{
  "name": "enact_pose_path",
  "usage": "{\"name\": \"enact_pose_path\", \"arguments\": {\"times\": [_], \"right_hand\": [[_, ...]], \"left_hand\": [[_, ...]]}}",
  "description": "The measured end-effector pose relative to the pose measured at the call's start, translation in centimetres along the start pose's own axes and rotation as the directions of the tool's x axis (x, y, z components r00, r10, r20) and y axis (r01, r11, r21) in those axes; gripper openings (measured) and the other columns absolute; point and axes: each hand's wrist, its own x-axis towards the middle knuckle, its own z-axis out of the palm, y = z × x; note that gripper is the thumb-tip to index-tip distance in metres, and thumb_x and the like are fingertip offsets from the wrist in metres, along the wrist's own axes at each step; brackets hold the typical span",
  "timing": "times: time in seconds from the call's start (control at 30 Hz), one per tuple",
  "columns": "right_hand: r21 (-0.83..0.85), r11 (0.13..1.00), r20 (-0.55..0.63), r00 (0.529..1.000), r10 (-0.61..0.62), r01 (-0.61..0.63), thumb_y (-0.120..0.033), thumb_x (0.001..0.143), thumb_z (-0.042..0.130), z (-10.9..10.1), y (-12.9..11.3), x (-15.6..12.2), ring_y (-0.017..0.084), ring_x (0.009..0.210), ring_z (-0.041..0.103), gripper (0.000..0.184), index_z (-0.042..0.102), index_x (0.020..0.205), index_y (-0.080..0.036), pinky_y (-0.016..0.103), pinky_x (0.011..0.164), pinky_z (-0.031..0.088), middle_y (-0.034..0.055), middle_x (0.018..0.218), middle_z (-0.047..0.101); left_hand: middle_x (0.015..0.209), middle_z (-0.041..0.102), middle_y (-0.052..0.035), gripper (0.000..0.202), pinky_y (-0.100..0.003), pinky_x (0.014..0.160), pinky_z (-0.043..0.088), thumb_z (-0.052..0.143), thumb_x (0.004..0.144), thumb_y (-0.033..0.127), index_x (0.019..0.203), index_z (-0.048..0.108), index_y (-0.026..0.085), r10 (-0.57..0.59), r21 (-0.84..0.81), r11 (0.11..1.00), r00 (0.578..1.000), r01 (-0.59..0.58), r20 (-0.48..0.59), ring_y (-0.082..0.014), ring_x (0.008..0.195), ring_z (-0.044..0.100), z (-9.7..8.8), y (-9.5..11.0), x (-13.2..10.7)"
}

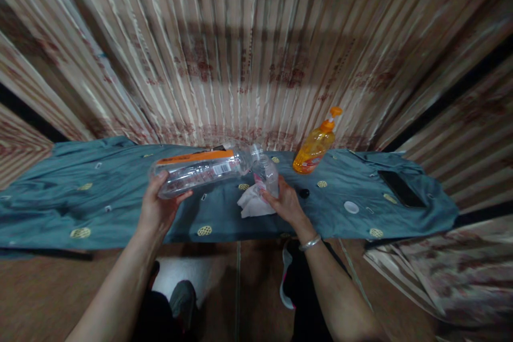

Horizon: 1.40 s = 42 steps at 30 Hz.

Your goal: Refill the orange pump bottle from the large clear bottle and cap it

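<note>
Now the big bottle (200,173) is gripped near its base, to the right of the left hand's palm, by the left hand (162,199), tipped almost flat, neck pointed right. Close beside that neck, the small bottle (271,175) is clasped by the right hand (286,202), with a pale cloth (254,203) bunched alongside; whether the mouths touch cannot be told. The table is covered by a green cloth (124,187); at far right, a pump bottle (313,150) is seen, a phone (402,188) farther right. The far side is filled by a pleated curtain (248,53).
</note>
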Motion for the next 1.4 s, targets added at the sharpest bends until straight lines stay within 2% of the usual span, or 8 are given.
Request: {"name": "enact_pose_path", "arguments": {"times": [0.13, 0.37, 0.6, 0.83, 0.97, 1.2, 1.4], "right_hand": [[0.018, 1.000, 0.002, 1.000, 0.011, -0.011, -0.042, 0.093, 0.076, -0.1, -0.1, 0.0, 0.035, 0.109, 0.081, 0.046, 0.067, 0.131, -0.017, 0.045, 0.097, 0.064, 0.0155, 0.117, 0.083], [0.020, 1.000, 0.008, 1.000, 0.001, -0.001, -0.042, 0.093, 0.076, -0.2, 0.0, 0.0, 0.034, 0.110, 0.081, 0.048, 0.066, 0.133, -0.018, 0.047, 0.098, 0.064, 0.0152, 0.120, 0.083], [-0.032, 0.999, -0.036, 0.999, 0.008, -0.009, -0.044, 0.094, 0.075, 0.5, 0.4, -0.2, 0.035, 0.110, 0.081, 0.048, 0.066, 0.134, -0.018, 0.047, 0.097, 0.065, 0.0156, 0.117, 0.083], [-0.113, 0.993, -0.096, 0.994, -0.049, 0.038, -0.048, 0.095, 0.074, 1.5, 1.3, -0.6, 0.036, 0.110, 0.080, 0.054, 0.064, 0.139, -0.017, 0.052, 0.098, 0.066, 0.0185, 0.120, 0.081], [-0.133, 0.990, -0.104, 0.993, -0.064, 0.050, -0.047, 0.097, 0.073, 1.6, 1.2, -0.7, 0.036, 0.112, 0.080, 0.052, 0.064, 0.140, -0.019, 0.052, 0.100, 0.065, 0.0181, 0.121, 0.081], [-0.149, 0.987, -0.097, 0.992, -0.077, 0.062, -0.051, 0.098, 0.068, 1.6, 1.2, -0.8, 0.039, 0.111, 0.080, 0.058, 0.063, 0.138, -0.010, 0.054, 0.098, 0.065, 0.0230, 0.119, 0.080], [-0.159, 0.985, -0.129, 0.988, -0.085, 0.064, -0.053, 0.096, 0.070, 1.7, 1.4, -0.8, 0.038, 0.108, 0.080, 0.057, 0.064, 0.136, -0.013, 0.053, 0.096, 0.066, 0.0209, 0.116, 0.081]], "left_hand": [[0.085, 0.079, 0.0012, 0.042, -0.028, 0.049, 0.065, 0.092, 0.056, 0.032, 0.093, 0.074, 0.020, -0.010, 0.014, 1.000, 0.999, 0.010, -0.050, -0.0186, 0.069, 0.074, 0.4, 0.1, -0.3], [0.086, 0.076, 0.0004, 0.044, -0.029, 0.049, 0.065, 0.091, 0.055, 0.033, 0.093, 0.072, 0.020, -0.008, 0.038, 0.999, 0.998, 0.010, -0.061, -0.0194, 0.069, 0.073, 0.5, 0.3, -0.4], [0.092, 0.076, 0.0008, 0.045, -0.027, 0.051, 0.065, 0.094, 0.056, 0.037, 0.092, 0.071, 0.022, 0.036, 0.063, 0.997, 0.999, -0.035, -0.015, -0.0181, 0.071, 0.073, 0.6, 0.6, -0.9], [0.089, 0.077, 0.0019, 0.051, -0.027, 0.048, 0.065, 0.098, 0.051, 0.038, 0.092, 0.073, 0.021, 0.089, 0.068, 0.994, 0.996, -0.089, 0.010, -0.0171, 0.069, 0.072, 0.9, 1.0, -1.5], [0.091, 0.078, 0.0020, 0.055, -0.027, 0.048, 0.065, 0.098, 0.052, 0.039, 0.100, 0.075, 0.024, 0.119, 0.069, 0.990, 0.993, -0.120, 0.026, -0.0174, 0.069, 0.073, 1.0, 1.1, -1.7], [0.101, 0.079, -0.0006, 0.060, -0.026, 0.051, 0.065, 0.097, 0.055, 0.037, 0.110, 0.075, 0.024, 0.138, 0.065, 0.988, 0.990, -0.141, 0.038, -0.0169, 0.071, 0.073, 0.8, 1.2, -2.0], [0.101, 0.077, 0.0004, 0.062, -0.025, 0.053, 0.064, 0.095, 0.057, 0.035, 0.114, 0.072, 0.027, 0.165, 0.067, 0.984, 0.986, -0.167, 0.028, -0.0177, 0.075, 0.072, 0.6, 1.3, -2.2]]}}
